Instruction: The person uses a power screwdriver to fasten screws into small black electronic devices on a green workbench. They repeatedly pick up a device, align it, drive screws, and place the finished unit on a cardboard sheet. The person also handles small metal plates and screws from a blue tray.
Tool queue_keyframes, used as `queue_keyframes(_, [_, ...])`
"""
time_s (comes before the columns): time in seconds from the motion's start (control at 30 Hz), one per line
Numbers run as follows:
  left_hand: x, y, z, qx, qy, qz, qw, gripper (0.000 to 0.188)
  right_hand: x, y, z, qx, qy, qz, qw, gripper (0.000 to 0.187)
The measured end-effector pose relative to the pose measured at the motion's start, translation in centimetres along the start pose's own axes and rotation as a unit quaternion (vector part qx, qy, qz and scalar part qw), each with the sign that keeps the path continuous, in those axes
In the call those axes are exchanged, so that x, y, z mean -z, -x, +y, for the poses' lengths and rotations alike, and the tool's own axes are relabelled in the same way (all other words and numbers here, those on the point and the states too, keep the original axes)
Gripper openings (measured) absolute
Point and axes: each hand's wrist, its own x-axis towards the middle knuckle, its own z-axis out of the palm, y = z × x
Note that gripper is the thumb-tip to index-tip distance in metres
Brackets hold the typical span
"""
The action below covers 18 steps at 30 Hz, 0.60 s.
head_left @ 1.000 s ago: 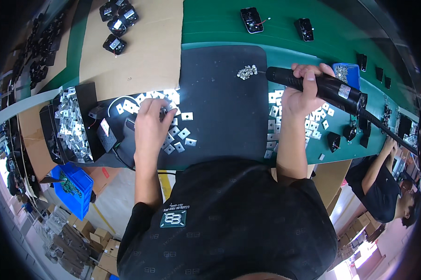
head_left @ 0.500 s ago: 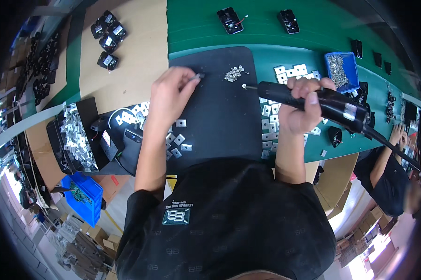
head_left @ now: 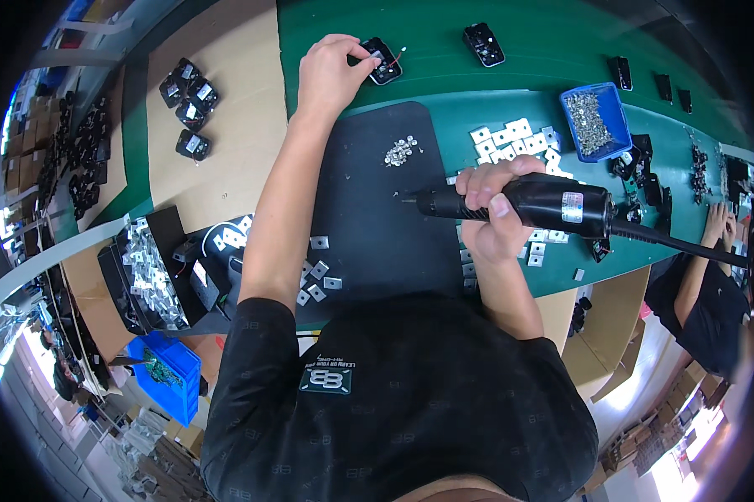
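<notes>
While the right hand (head_left: 495, 207) squeezes the driver (head_left: 557, 203), the left hand (head_left: 330, 75) is at the case (head_left: 387, 76); I can't tell if its fingers pinch. Best mind the wire (head_left: 398, 58).

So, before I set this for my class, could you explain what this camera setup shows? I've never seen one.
No robot here, just a person working bare-handed. A wide fisheye camera on their head looks down, so straight edges bend. The right hand grips a black corded tool, apparently a power screwdriver. The left hand is at a black casing on a green surface; whether it pinches anything is unclear. A dark mat bears small silvery parts, likely screws; pale square plates lie beside it, near a blue bin.
</notes>
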Motion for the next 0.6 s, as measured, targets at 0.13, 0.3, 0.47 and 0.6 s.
queue_keyframes(0.13, [0.0,-1.0,0.8,0.12,0.023,-0.033,0.992,0.033,0.2,0.1,-0.7,-0.008,-0.006,0.007,1.0,0.04])
queue_keyframes(0.3, [0.9,-1.4,-1.0,0.126,0.044,-0.118,0.984,0.033,0.0,0.1,-1.4,-0.003,-0.024,0.006,1.0,0.038])
queue_keyframes(0.47, [7.7,5.9,3.7,0.09,0.053,-0.067,0.992,0.028,-0.1,0.4,-3.2,-0.01,-0.043,0.003,0.999,0.043])
queue_keyframes(0.6, [8.9,13.1,5.6,0.074,0.074,-0.148,0.984,0.023,-0.1,0.2,-4.4,-0.004,-0.063,0.004,0.998,0.043])
